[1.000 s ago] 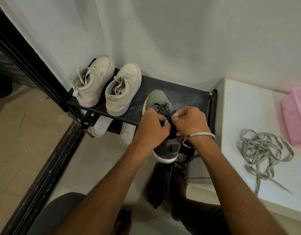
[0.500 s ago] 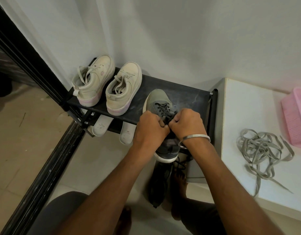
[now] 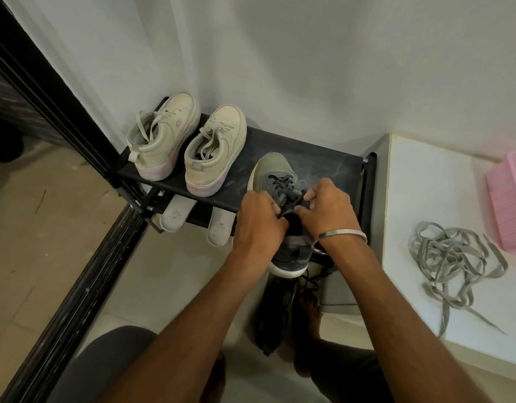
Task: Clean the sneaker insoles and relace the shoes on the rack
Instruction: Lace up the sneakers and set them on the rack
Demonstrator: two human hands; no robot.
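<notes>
Black rack [image 3: 315, 161] in white-walled corner, beside white table [image 3: 425, 199].

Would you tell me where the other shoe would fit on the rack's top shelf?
Bare shelf lies between the grey sneaker and the right post. The left end is crowded by two cream sneakers.

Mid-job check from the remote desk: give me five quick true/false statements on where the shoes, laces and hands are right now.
1. Both hands pinch the dark lace of the grey sneaker. True: left hand, right hand.
2. Two cream sneakers stand on the rack. True.
3. The loose grey laces lie on the rack. False: on the white surface beside it.
4. The insoles sit inside the cream sneakers. False: they stick out under the top shelf.
5. The bangle is on the left wrist. False: right wrist.
</notes>
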